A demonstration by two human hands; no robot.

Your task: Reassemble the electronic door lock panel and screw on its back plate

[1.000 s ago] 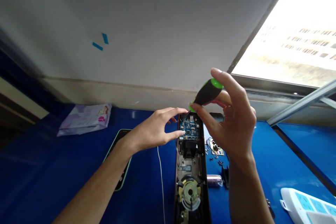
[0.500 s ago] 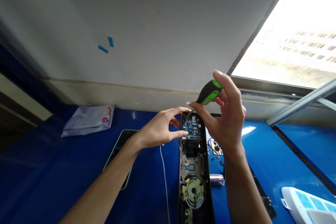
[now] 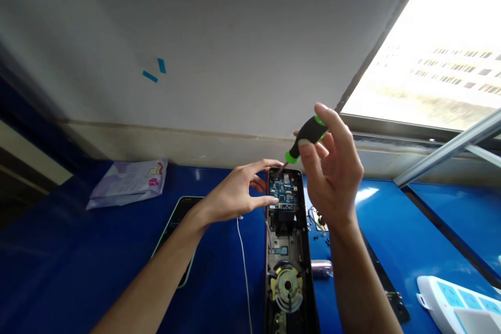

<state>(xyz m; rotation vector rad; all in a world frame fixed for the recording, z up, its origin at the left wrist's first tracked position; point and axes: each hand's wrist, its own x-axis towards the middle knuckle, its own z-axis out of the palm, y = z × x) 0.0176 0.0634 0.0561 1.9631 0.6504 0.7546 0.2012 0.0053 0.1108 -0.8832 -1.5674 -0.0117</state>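
An opened, long dark device housing [image 3: 308, 250] lies lengthwise in front of me. At its far end is a blue circuit board [image 3: 288, 200]; a round speaker-like part [image 3: 287, 286] sits nearer to me. My left hand [image 3: 238, 190] grips the housing's far left side, its thumb resting on the board's edge. In my right hand [image 3: 332, 167] is a black and green screwdriver [image 3: 311, 133], held tilted. Its shaft slants down to the board's upper left corner; the exact tip contact is too small to make out.
Left of the housing lie a phone [image 3: 172, 229], a thin white cable [image 3: 243, 261] and a purple-white packet [image 3: 127, 182]. On the right are loose screws [image 3: 316, 238], a purple cylinder [image 3: 321, 269], a dark panel [image 3: 385, 276] and a white power strip [image 3: 450, 300].
The fingers of my right hand have shifted on the screwdriver handle, with the thumb moved up off its lower end. The handle has turned. My left hand stays in place.
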